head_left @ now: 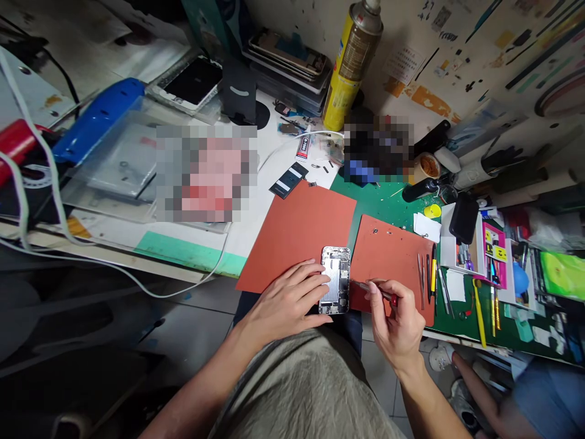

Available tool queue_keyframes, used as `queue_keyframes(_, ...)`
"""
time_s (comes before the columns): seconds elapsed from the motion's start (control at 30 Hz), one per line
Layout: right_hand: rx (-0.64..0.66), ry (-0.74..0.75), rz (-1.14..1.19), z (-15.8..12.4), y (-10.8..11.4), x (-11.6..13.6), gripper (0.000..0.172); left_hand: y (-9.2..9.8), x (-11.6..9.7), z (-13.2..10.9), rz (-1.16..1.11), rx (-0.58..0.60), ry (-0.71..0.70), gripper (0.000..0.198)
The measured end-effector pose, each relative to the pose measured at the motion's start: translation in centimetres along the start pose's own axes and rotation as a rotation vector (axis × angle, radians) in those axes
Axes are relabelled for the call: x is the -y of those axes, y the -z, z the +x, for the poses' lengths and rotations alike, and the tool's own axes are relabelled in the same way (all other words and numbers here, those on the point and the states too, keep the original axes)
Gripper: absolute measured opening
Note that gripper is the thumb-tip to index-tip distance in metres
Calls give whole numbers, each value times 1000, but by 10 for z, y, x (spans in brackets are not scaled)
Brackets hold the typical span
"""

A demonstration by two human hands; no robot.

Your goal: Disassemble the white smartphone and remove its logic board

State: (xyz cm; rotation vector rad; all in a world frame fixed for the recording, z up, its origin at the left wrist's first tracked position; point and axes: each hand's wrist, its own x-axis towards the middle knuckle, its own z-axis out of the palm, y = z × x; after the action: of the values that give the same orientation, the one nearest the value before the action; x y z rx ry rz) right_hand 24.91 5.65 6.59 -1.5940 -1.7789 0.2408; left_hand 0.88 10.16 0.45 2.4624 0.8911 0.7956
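Observation:
An opened phone (336, 279) with its insides showing lies at the near edge of the bench, between two orange-red mats (297, 235). My left hand (286, 302) rests on the phone's left side with fingers stretched flat, steadying it. My right hand (397, 323) is closed in a pinch on a thin screwdriver with a red end (375, 291). Its tip points left toward the phone's right edge. A few tiny screws lie on the right mat (388, 256).
Tweezers and hand tools (432, 277) lie in a row right of the mat on a green cutting mat (388, 201). A yellow spray can (350, 61) stands at the back by stacked phone parts (287, 61). A white cable (137, 280) hangs off the left edge. Another person's arm (484, 390) shows at lower right.

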Motion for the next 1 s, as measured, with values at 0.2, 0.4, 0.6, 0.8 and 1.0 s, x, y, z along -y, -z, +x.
queue_keyframes(0.2,30,206,-212,11,4,8,10,0,1,0,11,8,-9,42)
queue_keyframes(0.4,89,277,-295,19,7,9,14,1,0,1,6,7,-4,40)
queue_keyframes(0.6,359,248,-102,29,15,7,12,0,0,0,-10,7,9,41)
queue_keyframes(0.8,299,250,-131,32,21,4,10,-1,1,-1,-15,1,3,42)
queue_keyframes(1.0,303,212,-93,33,20,6,8,-2,1,-1,-41,9,24,44)
